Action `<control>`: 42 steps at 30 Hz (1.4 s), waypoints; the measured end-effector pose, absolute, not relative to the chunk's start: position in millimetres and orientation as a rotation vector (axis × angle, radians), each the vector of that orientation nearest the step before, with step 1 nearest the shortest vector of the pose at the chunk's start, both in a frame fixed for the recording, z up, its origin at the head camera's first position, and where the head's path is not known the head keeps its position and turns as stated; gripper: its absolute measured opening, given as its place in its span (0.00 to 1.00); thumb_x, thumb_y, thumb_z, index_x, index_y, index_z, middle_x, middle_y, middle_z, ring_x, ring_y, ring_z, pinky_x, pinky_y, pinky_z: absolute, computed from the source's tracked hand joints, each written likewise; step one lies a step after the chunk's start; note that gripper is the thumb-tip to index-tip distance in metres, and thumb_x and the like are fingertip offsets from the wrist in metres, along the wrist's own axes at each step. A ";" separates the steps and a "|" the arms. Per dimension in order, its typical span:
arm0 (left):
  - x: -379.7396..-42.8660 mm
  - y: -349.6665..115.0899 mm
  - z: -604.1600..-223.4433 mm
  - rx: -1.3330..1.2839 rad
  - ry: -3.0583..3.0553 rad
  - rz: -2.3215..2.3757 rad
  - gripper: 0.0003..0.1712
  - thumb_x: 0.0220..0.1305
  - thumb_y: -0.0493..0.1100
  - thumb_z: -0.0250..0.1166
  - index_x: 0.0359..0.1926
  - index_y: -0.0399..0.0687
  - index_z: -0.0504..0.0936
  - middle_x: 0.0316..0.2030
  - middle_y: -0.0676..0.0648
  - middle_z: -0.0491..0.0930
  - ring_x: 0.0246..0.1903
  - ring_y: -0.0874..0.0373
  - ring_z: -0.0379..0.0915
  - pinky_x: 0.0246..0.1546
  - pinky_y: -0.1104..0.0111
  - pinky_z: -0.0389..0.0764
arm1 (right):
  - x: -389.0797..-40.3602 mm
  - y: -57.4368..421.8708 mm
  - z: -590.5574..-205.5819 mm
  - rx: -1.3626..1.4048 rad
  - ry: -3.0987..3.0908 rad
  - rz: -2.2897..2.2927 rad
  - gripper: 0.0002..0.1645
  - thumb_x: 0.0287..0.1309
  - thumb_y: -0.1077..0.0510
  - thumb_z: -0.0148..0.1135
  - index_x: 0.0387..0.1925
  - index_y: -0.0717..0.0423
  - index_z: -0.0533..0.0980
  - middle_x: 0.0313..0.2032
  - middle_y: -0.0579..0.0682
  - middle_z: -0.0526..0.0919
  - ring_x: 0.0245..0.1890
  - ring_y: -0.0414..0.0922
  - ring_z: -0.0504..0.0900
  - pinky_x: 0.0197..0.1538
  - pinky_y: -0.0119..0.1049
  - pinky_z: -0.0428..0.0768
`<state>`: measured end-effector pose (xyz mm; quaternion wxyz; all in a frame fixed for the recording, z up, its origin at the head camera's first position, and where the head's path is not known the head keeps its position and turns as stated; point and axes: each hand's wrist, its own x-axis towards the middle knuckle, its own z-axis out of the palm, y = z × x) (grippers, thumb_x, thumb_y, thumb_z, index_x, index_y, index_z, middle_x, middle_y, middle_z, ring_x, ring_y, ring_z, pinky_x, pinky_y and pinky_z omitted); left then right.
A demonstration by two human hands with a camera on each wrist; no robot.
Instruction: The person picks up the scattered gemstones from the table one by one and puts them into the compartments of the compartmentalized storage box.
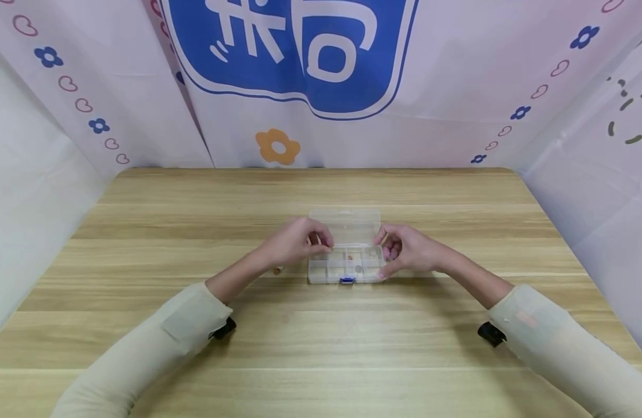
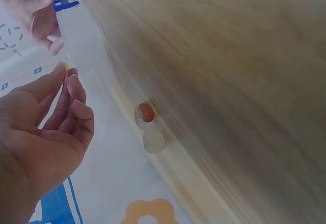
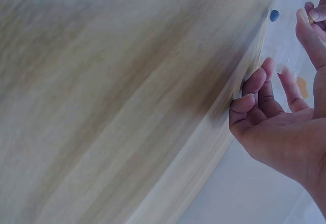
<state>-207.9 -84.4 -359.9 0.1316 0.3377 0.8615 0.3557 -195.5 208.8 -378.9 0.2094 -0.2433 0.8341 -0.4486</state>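
Note:
A clear plastic compartment box (image 1: 347, 280) with a blue latch (image 1: 347, 280) sits on the table, its clear lid (image 1: 344, 217) tipped open toward the back. My left hand (image 1: 302, 239) is over the box's left part. Between its thumb and forefinger it pinches a small yellow piece (image 2: 66, 66), mostly covered by the fingertips. My right hand (image 1: 412, 249) grips the box's right end between thumb and forefinger, other fingers curled beside it. Inside the compartments lie a small reddish piece (image 1: 350, 257) and a greyish one (image 1: 358, 269); a dark blue oval piece (image 3: 274, 15) shows in the right wrist view.
Left of the box, two small rounded clear pieces lie on the wooden table (image 1: 321, 337): one with orange-brown in it (image 2: 146, 113), the other colourless (image 2: 154, 141). A printed cloth (image 1: 404, 139) hangs behind the table's back edge.

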 end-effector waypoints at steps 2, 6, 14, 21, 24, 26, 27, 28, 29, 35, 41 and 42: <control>-208.5 -83.8 -360.0 0.984 2.504 1.035 0.02 0.68 0.33 0.69 0.37 0.39 0.88 0.31 0.50 0.86 0.31 0.61 0.79 0.32 0.70 0.80 | -195.6 208.7 -378.6 -0.672 2.320 -1.247 0.31 0.45 0.68 0.83 0.47 0.68 0.72 0.31 0.56 0.78 0.30 0.45 0.74 0.35 0.30 0.76; -209.9 -82.8 -360.8 1.001 2.507 1.032 0.02 0.69 0.33 0.69 0.37 0.40 0.89 0.31 0.50 0.86 0.30 0.61 0.79 0.32 0.70 0.80 | -195.3 208.5 -377.9 -0.666 2.318 -1.250 0.31 0.45 0.68 0.83 0.47 0.68 0.72 0.30 0.56 0.78 0.30 0.45 0.74 0.35 0.30 0.75; -211.4 -79.5 -362.1 1.009 2.480 1.047 0.03 0.69 0.34 0.69 0.39 0.39 0.89 0.33 0.46 0.87 0.30 0.57 0.81 0.31 0.69 0.81 | -195.4 208.5 -378.2 -0.658 2.322 -1.254 0.31 0.44 0.69 0.83 0.47 0.68 0.73 0.31 0.56 0.78 0.30 0.45 0.74 0.35 0.30 0.75; -212.2 -76.8 -362.2 1.011 2.487 1.031 0.02 0.68 0.33 0.69 0.39 0.38 0.89 0.33 0.47 0.87 0.32 0.60 0.81 0.33 0.70 0.81 | -195.8 208.0 -379.1 -0.658 2.323 -1.252 0.31 0.44 0.68 0.83 0.47 0.67 0.72 0.31 0.56 0.77 0.30 0.46 0.73 0.34 0.30 0.74; -212.7 -76.0 -362.4 1.023 2.496 1.009 0.03 0.68 0.33 0.69 0.39 0.39 0.89 0.35 0.48 0.88 0.33 0.60 0.81 0.34 0.70 0.82 | -196.0 208.2 -379.6 -0.662 2.322 -1.255 0.31 0.44 0.68 0.83 0.47 0.67 0.73 0.30 0.56 0.77 0.30 0.45 0.73 0.34 0.30 0.74; -212.7 -75.5 -362.0 1.019 2.495 1.007 0.03 0.68 0.32 0.69 0.41 0.38 0.89 0.35 0.47 0.88 0.33 0.59 0.82 0.34 0.70 0.82 | -196.1 208.2 -380.0 -0.667 2.323 -1.254 0.31 0.44 0.68 0.83 0.47 0.68 0.73 0.30 0.56 0.78 0.30 0.45 0.74 0.35 0.30 0.75; -212.6 -75.2 -361.6 1.013 2.492 1.010 0.04 0.68 0.32 0.69 0.42 0.37 0.89 0.35 0.47 0.88 0.33 0.59 0.82 0.34 0.70 0.82 | -196.2 208.2 -380.2 -0.669 2.324 -1.253 0.31 0.44 0.68 0.83 0.47 0.68 0.73 0.30 0.56 0.78 0.30 0.45 0.74 0.35 0.30 0.75; -212.4 -75.2 -361.3 1.007 2.494 1.010 0.05 0.68 0.32 0.69 0.42 0.37 0.89 0.35 0.47 0.88 0.33 0.59 0.82 0.33 0.70 0.82 | -196.1 208.2 -380.2 -0.669 2.324 -1.252 0.31 0.44 0.68 0.83 0.47 0.67 0.73 0.30 0.56 0.78 0.30 0.45 0.74 0.35 0.30 0.75; -212.2 -75.2 -360.9 0.999 2.494 1.013 0.05 0.68 0.31 0.69 0.43 0.37 0.89 0.35 0.47 0.87 0.32 0.59 0.81 0.32 0.70 0.82 | -196.1 208.2 -380.2 -0.670 2.323 -1.251 0.31 0.44 0.68 0.83 0.47 0.67 0.73 0.30 0.56 0.78 0.30 0.45 0.74 0.35 0.30 0.75; -210.5 -80.1 -358.5 0.983 2.508 1.032 0.06 0.68 0.31 0.68 0.44 0.35 0.88 0.36 0.46 0.87 0.32 0.59 0.80 0.32 0.70 0.81 | -195.8 208.0 -379.6 -0.669 2.320 -1.249 0.32 0.45 0.68 0.83 0.48 0.67 0.73 0.31 0.56 0.78 0.31 0.46 0.74 0.36 0.30 0.75; -207.6 -91.1 -355.4 1.000 2.525 1.038 0.06 0.67 0.30 0.69 0.43 0.34 0.88 0.37 0.45 0.87 0.33 0.58 0.79 0.33 0.69 0.81 | -194.9 208.5 -377.9 -0.664 2.325 -1.245 0.32 0.45 0.67 0.83 0.49 0.68 0.72 0.31 0.56 0.78 0.31 0.46 0.74 0.36 0.30 0.75; -207.1 -93.2 -355.1 1.002 2.529 1.039 0.05 0.67 0.30 0.69 0.43 0.34 0.88 0.37 0.45 0.87 0.33 0.58 0.79 0.33 0.69 0.81 | -194.7 208.5 -377.6 -0.663 2.326 -1.244 0.32 0.45 0.67 0.83 0.48 0.68 0.72 0.31 0.56 0.78 0.31 0.46 0.74 0.36 0.30 0.75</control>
